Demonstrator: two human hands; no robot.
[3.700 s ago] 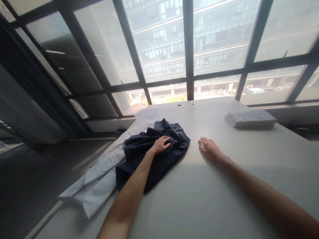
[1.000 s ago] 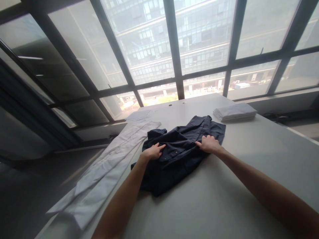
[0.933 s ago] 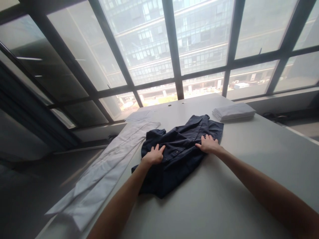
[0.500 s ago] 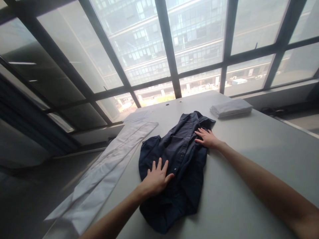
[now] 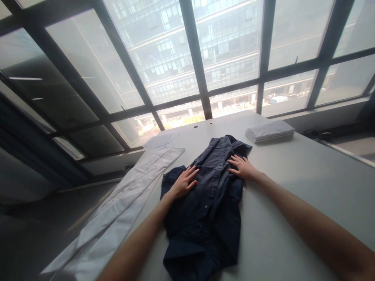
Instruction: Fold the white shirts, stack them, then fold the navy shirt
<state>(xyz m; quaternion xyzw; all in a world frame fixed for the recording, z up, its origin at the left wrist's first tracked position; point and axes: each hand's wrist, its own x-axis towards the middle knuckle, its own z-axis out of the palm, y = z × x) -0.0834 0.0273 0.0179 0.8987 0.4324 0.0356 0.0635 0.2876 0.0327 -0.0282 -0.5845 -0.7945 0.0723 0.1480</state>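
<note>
Hands both press flat, fingers spread (no grip closed on anything): left hand [image 5: 183, 183] and right hand [image 5: 241, 167] on the dark navy buttoned cotton shirt [image 5: 205, 210], spread beneath them on the pale grey counter [image 5: 293, 187].

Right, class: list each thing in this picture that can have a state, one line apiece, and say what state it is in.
Dark blue shirt: spread flat, front up, buttoned, wrinkled.
Left hand: open, palm down on the shirt.
Right hand: open, fingers spread on the shirt.
White cloth: laid out long, hanging over the table's left edge.
White stack: folded, neatly piled.
Table: bears all these.
</note>
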